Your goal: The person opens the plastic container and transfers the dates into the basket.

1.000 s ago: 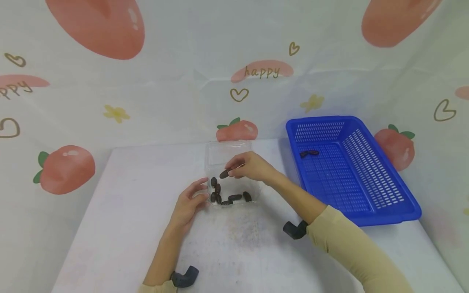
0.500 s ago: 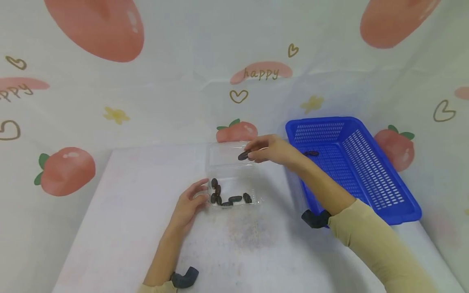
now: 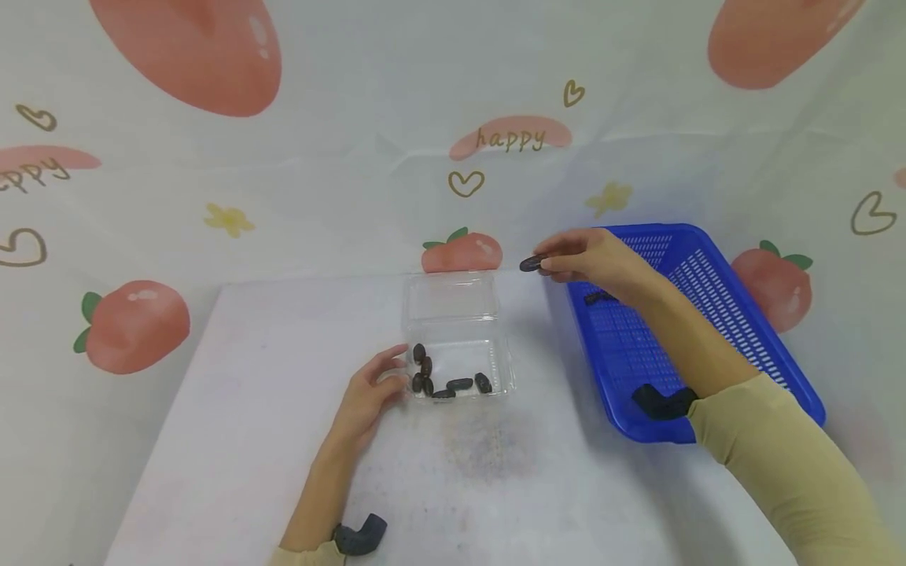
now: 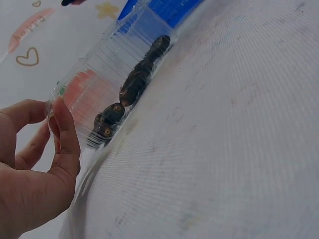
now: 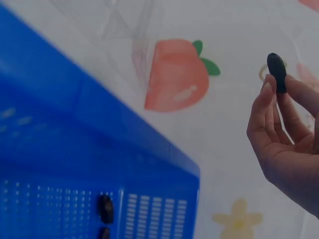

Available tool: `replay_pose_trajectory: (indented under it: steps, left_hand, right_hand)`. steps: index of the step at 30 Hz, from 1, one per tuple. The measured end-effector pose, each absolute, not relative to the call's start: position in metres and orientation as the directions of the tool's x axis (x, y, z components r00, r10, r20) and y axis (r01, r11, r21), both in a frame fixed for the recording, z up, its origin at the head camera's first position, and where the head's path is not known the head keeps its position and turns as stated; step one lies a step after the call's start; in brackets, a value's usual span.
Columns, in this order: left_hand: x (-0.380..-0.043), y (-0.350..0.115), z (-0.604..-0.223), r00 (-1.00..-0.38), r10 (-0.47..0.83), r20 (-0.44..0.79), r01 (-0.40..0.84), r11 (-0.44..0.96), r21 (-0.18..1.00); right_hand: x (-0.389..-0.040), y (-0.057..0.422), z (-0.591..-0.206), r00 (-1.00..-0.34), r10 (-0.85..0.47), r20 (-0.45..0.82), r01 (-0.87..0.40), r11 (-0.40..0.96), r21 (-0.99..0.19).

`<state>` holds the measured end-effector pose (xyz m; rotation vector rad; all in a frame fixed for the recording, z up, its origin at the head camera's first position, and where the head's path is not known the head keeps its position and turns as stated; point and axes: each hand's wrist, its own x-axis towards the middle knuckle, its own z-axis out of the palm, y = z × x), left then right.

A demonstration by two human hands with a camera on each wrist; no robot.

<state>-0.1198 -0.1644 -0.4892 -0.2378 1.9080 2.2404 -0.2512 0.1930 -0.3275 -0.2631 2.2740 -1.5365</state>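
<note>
Date (image 3: 531,263): dark and oval, up in the air at the far left corner of the basket (image 3: 599,377), outside its rim in the head view; one end sticks out past the fingertips.
Right hand (image 3: 591,259): narrow, thumb and fingers pinching the date near its end; the forearm passes over the basket.
Left hand (image 3: 371,393): at the left side of the clear box (image 3: 460,358), thumb and a finger pinching its edge in the left wrist view.
Clear box: on the table (image 3: 283,338), left of the basket and well apart from it, with its lid (image 3: 451,299) open toward the wall cloth (image 3: 318,196).
Dates in the box: seven; four bunched along the left side (image 3: 426,366), two near the front edge (image 3: 460,384), one toward the right front corner (image 3: 483,383).
Basket: blue, slotted, on the right of the table; two dark pieces (image 5: 105,209) lie inside by its wall, partly hidden by the right hand in the head view.
Wall cloth: white, printed with red fruit, yellow flowers, hearts and the word "happy".
Sleeves: tan; a black piece (image 3: 361,536) sits at the left cuff, another (image 3: 661,401) at the right.
</note>
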Motion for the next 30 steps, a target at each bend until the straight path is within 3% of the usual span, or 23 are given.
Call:
replay_pose_trajectory:
  steps: [20, 30]
  left_hand:
    - [-0.118, -0.165, -0.490, -0.969, 0.034, -0.245, -0.247, -0.164, 0.955]
    - [-0.117, -0.164, -0.489, -0.970, 0.039, -0.238, -0.241, -0.153, 0.958]
  right_hand:
    - [-0.270, 0.278, -0.349, -0.928, -0.323, -0.186, 0.130, 0.187, -0.974]
    - [-0.277, 0.321, -0.380, -0.925, -0.262, -0.275, 0.255, 0.110, -0.961]
